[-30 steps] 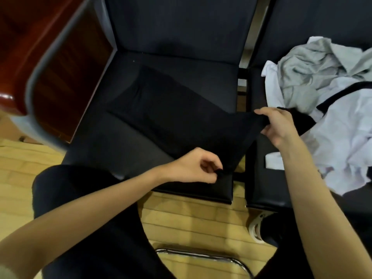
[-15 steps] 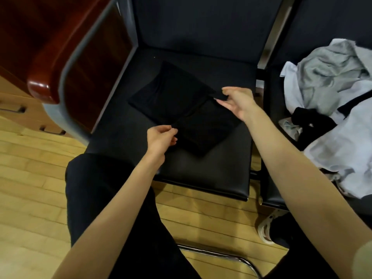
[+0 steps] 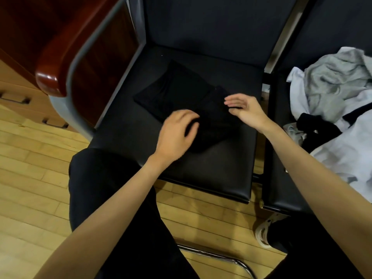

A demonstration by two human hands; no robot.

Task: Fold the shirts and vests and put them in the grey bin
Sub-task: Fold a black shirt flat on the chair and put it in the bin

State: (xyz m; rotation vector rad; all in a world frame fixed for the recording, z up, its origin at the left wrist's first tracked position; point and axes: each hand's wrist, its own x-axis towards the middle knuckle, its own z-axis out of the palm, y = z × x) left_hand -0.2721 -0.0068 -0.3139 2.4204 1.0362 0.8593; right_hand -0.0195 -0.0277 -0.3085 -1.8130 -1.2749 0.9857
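Black shirt lies nearly folded on the seat, left hand and right hand both open over it, pile unfolded, bin unseen.

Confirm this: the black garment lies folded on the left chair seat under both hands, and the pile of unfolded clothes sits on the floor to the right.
One detail is off. The pile of unfolded clothes sits on the neighbouring chair seat, not on the floor, as the head view shows. The rest holds: the black garment lies folded on the left seat under the left hand and right hand.
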